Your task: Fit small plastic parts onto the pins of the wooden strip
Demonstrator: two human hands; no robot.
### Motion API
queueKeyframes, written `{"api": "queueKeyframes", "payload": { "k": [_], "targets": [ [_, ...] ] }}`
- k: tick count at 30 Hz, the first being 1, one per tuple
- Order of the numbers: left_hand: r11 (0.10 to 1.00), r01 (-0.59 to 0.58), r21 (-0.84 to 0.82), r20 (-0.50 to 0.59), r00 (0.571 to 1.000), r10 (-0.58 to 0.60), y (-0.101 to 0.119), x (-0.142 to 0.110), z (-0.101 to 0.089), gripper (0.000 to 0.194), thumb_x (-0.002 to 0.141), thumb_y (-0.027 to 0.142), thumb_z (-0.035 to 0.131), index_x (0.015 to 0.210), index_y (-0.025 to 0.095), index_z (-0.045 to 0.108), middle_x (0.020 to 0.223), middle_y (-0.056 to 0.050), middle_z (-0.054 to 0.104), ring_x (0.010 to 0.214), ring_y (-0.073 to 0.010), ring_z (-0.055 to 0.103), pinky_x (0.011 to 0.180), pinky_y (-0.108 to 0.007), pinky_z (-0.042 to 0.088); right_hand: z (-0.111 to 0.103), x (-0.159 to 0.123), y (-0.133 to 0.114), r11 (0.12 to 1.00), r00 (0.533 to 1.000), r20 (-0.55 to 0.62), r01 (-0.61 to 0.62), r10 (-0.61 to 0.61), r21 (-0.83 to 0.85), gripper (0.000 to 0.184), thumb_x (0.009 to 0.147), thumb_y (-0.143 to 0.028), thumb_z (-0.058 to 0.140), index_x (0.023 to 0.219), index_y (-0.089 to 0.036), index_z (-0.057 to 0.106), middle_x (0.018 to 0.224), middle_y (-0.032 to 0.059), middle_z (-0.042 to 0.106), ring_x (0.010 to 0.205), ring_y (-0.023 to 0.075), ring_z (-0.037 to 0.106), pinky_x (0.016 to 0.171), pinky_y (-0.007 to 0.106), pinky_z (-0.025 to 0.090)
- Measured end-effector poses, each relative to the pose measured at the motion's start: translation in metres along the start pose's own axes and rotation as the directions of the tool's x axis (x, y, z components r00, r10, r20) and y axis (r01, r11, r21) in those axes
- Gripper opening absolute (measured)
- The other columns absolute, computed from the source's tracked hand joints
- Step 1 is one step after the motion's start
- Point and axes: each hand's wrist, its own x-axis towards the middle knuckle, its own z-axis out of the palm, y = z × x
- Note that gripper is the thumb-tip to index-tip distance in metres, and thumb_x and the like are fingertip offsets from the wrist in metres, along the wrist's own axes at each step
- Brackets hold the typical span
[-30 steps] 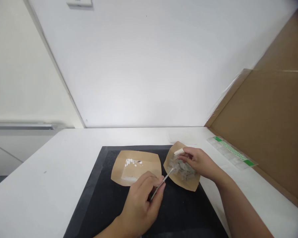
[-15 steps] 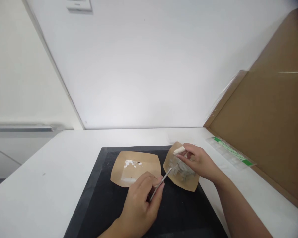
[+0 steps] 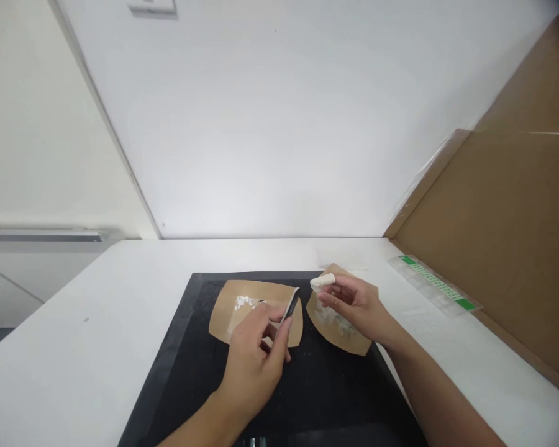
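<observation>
My left hand (image 3: 256, 351) is closed around metal tweezers (image 3: 289, 307), whose tips point up over the right edge of the left brown paper tray (image 3: 228, 320). That tray holds several small white bits (image 3: 243, 302). My right hand (image 3: 354, 304), with a white cot on its forefinger (image 3: 321, 280), hovers over the right brown paper tray (image 3: 354, 344) and pinches a small clear piece (image 3: 323, 308). More clear pieces lie in that tray under the hand.
Both trays sit on a black mat (image 3: 181, 360) on a white table (image 3: 97, 310). A clear strip with green ends (image 3: 433, 285) lies at the right, by a leaning cardboard sheet (image 3: 503, 236). A white wall stands behind.
My left hand has swung the tweezers from the right tray toward the left tray, tips now upward. My right hand has lifted slightly and shifted left with a clear piece.
</observation>
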Motion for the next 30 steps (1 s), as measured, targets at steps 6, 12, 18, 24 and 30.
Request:
{"api": "queueKeyframes", "payload": {
  "k": [6, 12, 18, 24, 30],
  "targets": [
    [0.983, 0.138, -0.122, -0.078, 0.986, -0.148, 0.002, 0.009, -0.007, 0.044, 0.099, 0.044, 0.063, 0.139, 0.029, 0.054, 0.110, -0.003, 0.055, 0.054, -0.0105, 0.070, 0.030, -0.018, 0.047, 0.025, -0.002, -0.011, 0.991, 1.000, 0.011, -0.025, 0.023, 0.128, 0.027, 0.082, -0.040, 0.086, 0.091, -0.020, 0.071, 0.078, 0.0005, 0.070, 0.068, 0.0126, 0.063, 0.062, 0.026, 0.050],
    [0.995, 0.076, -0.065, -0.011, 0.997, -0.077, 0.002, 0.013, -0.012, 0.034, 0.102, 0.042, 0.059, 0.132, 0.027, 0.064, 0.113, -0.007, 0.066, 0.053, -0.0103, 0.069, 0.033, -0.017, 0.049, 0.040, -0.006, -0.014, 0.967, 0.996, 0.073, -0.071, 0.054, 0.245, 0.029, 0.079, -0.035, 0.090, 0.095, -0.020, 0.070, 0.083, 0.0020, 0.075, 0.072, 0.0144, 0.068, 0.066, 0.027, 0.054],
    [0.999, 0.007, -0.041, 0.075, 0.997, -0.004, -0.001, 0.010, -0.011, 0.025, 0.102, 0.039, 0.060, 0.118, 0.024, 0.072, 0.111, -0.008, 0.068, 0.052, -0.0075, 0.068, 0.034, -0.013, 0.046, 0.044, -0.006, -0.012, 0.962, 0.993, 0.101, -0.085, 0.061, 0.258, 0.031, 0.078, -0.033, 0.091, 0.099, -0.021, 0.072, 0.087, 0.0018, 0.075, 0.077, 0.0151, 0.068, 0.071, 0.028, 0.055],
    [0.974, 0.126, -0.187, 0.131, 0.986, -0.102, 0.002, 0.010, -0.011, 0.033, 0.097, 0.045, 0.067, 0.118, 0.021, 0.073, 0.120, -0.011, 0.066, 0.050, -0.0089, 0.069, 0.031, -0.014, 0.045, 0.042, -0.009, -0.010, 0.972, 0.995, 0.093, -0.054, 0.033, 0.230, 0.029, 0.081, -0.035, 0.089, 0.101, -0.022, 0.073, 0.082, -0.0005, 0.070, 0.073, 0.0134, 0.062, 0.067, 0.026, 0.050],
    [0.942, 0.221, -0.254, 0.139, 0.972, -0.190, 0.003, 0.013, -0.009, 0.037, 0.095, 0.049, 0.069, 0.112, 0.016, 0.074, 0.104, -0.012, 0.074, 0.047, -0.0113, 0.068, 0.031, -0.016, 0.045, 0.043, -0.010, -0.017, 0.983, 0.995, 0.093, -0.037, 0.021, 0.178, 0.027, 0.082, -0.038, 0.087, 0.098, -0.022, 0.073, 0.080, -0.0008, 0.067, 0.068, 0.0124, 0.056, 0.062, 0.026, 0.046]
  ]
}}
